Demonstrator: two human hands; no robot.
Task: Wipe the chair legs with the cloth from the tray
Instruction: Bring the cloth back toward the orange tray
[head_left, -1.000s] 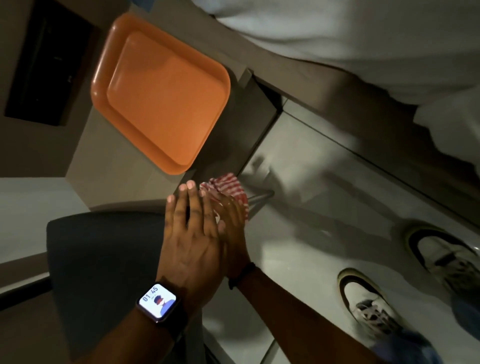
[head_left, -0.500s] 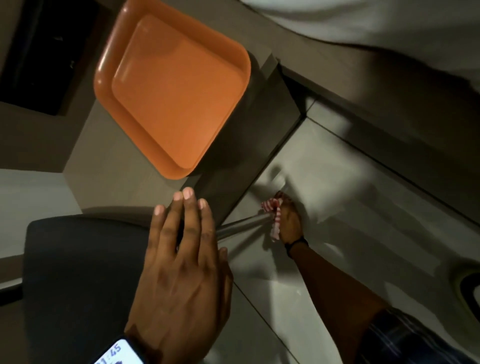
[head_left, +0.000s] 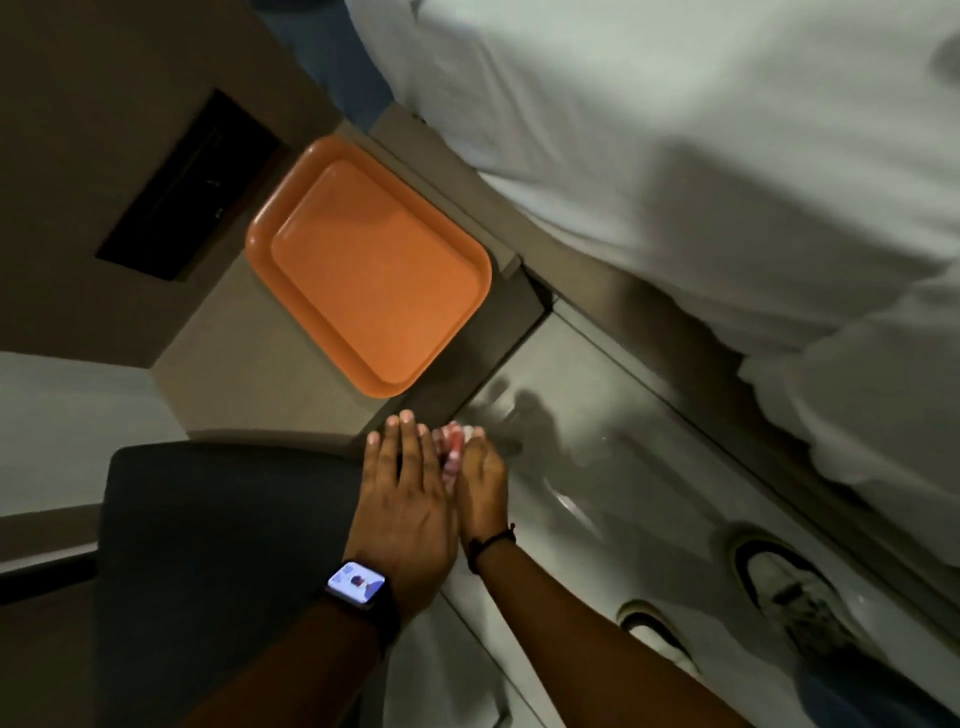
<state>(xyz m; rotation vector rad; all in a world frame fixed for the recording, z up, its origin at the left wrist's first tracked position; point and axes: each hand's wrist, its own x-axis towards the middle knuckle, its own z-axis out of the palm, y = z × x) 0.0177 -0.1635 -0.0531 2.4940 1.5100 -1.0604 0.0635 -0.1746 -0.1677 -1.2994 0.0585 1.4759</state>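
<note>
The red-and-white cloth (head_left: 453, 448) is bunched in my right hand (head_left: 480, 483), which is closed around it just past the edge of the chair seat (head_left: 218, 561), low over the grey floor (head_left: 597, 467). Only a small crumple of the cloth shows between my two hands; the chair leg itself is hidden behind them, so I cannot tell whether the cloth touches it.

My left hand (head_left: 402, 499) lies flat on the dark seat at its 3 o'clock edge, fingers spread and pointing to 12 o'clock, empty. It sits just beside the right hand, the two nearly touching. A watch (head_left: 357, 583) with a lit screen is on my left wrist, and a thin dark band (head_left: 491, 545) circles the right one.

At 11 o'clock from the hands, the orange tray (head_left: 260, 244) rests on a low beige side table (head_left: 249, 374). White bedding (head_left: 701, 182) fills the frame from 12 to 3 o'clock. My two pale shoes (head_left: 795, 597) are on the floor toward 4 o'clock, blurred.
</note>
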